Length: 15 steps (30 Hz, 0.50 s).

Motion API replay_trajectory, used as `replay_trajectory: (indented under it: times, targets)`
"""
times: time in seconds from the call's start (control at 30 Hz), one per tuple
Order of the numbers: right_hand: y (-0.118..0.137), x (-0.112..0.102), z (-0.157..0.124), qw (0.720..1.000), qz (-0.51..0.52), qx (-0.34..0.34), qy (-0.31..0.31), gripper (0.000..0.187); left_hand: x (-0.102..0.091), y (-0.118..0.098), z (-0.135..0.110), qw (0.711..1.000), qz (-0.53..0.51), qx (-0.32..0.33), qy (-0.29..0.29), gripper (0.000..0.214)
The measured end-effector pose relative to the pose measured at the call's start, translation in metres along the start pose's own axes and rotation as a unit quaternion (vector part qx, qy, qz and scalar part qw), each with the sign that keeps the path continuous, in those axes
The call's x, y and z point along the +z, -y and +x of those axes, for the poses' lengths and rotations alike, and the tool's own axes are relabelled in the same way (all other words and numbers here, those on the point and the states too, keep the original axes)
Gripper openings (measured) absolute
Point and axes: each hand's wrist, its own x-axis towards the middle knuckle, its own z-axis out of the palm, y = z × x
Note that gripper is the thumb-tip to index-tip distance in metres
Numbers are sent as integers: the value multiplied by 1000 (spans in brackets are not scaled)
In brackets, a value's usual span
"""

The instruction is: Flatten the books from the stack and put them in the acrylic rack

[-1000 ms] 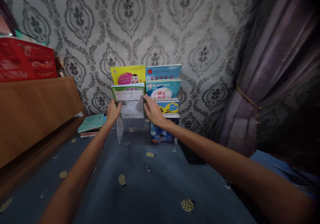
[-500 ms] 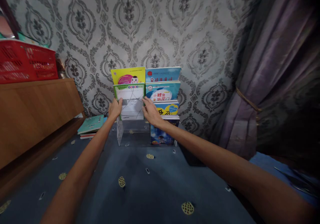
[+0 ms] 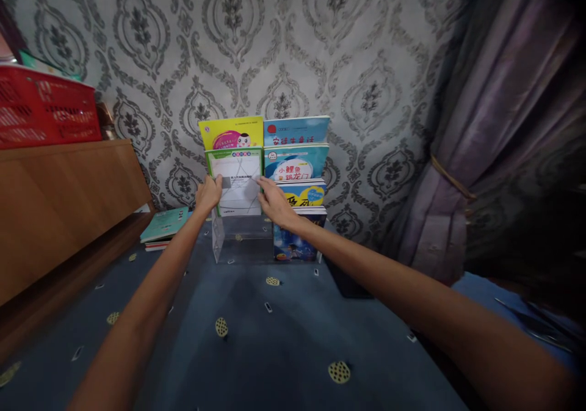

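A white book (image 3: 238, 185) with thin crossing lines on its cover stands upright between my hands. My left hand (image 3: 209, 193) grips its left edge, thumb on the front cover. At the opposite edge, my right hand (image 3: 275, 203) is closed on it the same way. Right behind it is a green-bordered book (image 3: 234, 151), and farther back a yellow book (image 3: 229, 129). These books are in the left column of a clear stepped stand (image 3: 218, 246), whose lower left tiers show bare. Whether the white book rests on a tier is hard to make out.
The stand's right column holds a light blue book (image 3: 297, 131), a turquoise book (image 3: 315, 160), a blue-and-yellow book (image 3: 293, 194) and dark blue books (image 3: 295, 246). Left are stacked books (image 3: 165, 226) and a red basket (image 3: 50, 109) on a wooden cabinet (image 3: 68, 209). A curtain (image 3: 439, 209) hangs right.
The view has shifted slightly, so everything sits a little higher in the picture. Both hands keep the white book in about the same place in front of the green-bordered one.
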Motion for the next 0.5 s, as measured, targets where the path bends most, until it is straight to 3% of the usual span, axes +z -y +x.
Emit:
replay_trajectory:
  times: [0.5]
  targets:
    - [-3,0,-2,1000,6,-4,14,49,4,17,5,996,-73,31,-26,51]
